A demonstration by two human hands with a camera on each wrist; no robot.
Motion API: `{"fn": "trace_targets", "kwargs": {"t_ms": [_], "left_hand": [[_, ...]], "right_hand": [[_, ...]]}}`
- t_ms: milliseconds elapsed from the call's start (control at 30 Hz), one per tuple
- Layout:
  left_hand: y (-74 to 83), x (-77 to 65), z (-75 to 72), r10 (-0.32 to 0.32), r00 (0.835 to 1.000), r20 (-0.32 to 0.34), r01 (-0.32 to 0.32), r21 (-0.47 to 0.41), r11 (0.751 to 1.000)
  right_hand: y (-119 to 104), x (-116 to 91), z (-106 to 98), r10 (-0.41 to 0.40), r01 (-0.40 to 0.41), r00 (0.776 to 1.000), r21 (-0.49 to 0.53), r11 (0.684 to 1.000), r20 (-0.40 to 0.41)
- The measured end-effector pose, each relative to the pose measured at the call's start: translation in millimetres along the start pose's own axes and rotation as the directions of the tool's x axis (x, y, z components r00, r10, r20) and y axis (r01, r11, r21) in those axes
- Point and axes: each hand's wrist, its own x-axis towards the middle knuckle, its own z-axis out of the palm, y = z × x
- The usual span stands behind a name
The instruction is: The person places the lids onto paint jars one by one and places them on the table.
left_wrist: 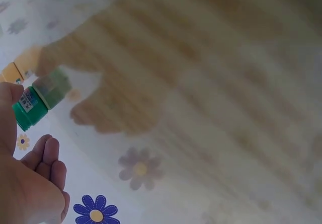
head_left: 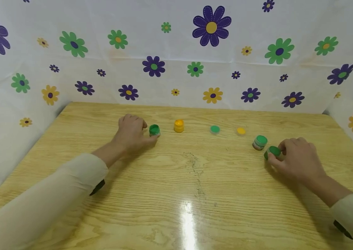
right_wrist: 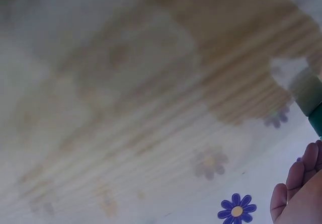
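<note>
On the left of the table in the head view, an open green paint jar (head_left: pixel 154 130) stands by my left hand (head_left: pixel 131 133). The thumb reaches along the near side of its base, and the bent fingers sit just left of it with a small gap. The left wrist view shows the jar's green body (left_wrist: pixel 35 112) beside the thumb. My right hand (head_left: pixel 300 159) pinches a second green paint jar (head_left: pixel 269 153) between thumb and forefinger. Next to that one stands another jar with a light green top (head_left: pixel 260 142). Only the edge of the held jar (right_wrist: pixel 316 116) shows in the right wrist view.
An open orange-yellow paint jar (head_left: pixel 179 126) stands right of the left jar. Toward the middle lie a round green lid (head_left: pixel 215 130) and a yellow lid (head_left: pixel 240 131). A flowered cloth (head_left: pixel 176 76) hangs behind the wooden table (head_left: pixel 151 201), which has dark specks.
</note>
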Motion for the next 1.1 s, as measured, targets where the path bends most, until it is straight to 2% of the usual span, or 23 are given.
{"fn": "trace_targets", "kwargs": {"t_ms": [267, 533, 867, 1100], "left_hand": [[2.1, 9.0, -1.2, 0.036, 0.998, 0.048, -0.036, 0.002, 0.999], [-1.4, 11.3, 0.6, 0.051, 0.997, 0.051, -0.050, -0.020, 0.999], [-2.6, 11.7, 2.6, 0.054, 0.997, 0.052, -0.052, -0.051, 0.997], [-0.9, 10.0, 1.4, 0.051, 0.997, 0.064, -0.047, -0.060, 0.997]], "right_hand": [[7.7, 7.5, 0.8, 0.055, -0.056, 0.998, 0.014, 0.998, 0.034], [6.8, 6.4, -2.0, 0.045, -0.046, 0.999, 0.030, 0.999, 0.032], [-8.6, 21.8, -10.7, 0.032, -0.031, 0.999, 0.055, 0.998, -0.005], [-21.5, 35.9, -16.0, 0.002, -0.002, 1.000, 0.035, 0.999, -0.021]]}}
